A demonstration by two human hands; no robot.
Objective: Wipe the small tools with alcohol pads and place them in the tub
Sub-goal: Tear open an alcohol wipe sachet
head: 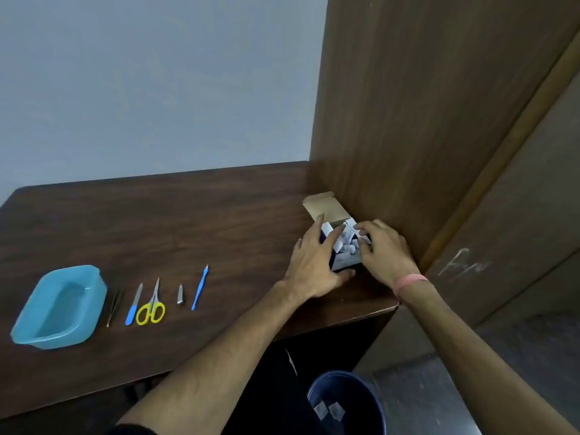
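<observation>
The work looks barely begun, at least as far as the tools go. The blue tub (59,307) sits at the left end of the bench (188,221) with nothing visible in it, and all five small tools lie in a row just to its right: tweezers (114,306), a blue-handled file (134,304), yellow scissors (152,306), a small metal clipper (180,294) and a thin blue stick tool (200,287). None shows any sign of being handled. Both hands are at the open box of pads (342,246) by the wooden panel at the bench's right end. The left hand (314,262) grips the box's near side, fingers wrapped round it. The right hand (387,251) reaches into the top with fingers bent among the white packets; whether it has pinched one I cannot tell. Below the bench a dark bin (345,403) holds a couple of grey squares, possibly used pads. Every tool seems left to wipe and drop in the tub.
</observation>
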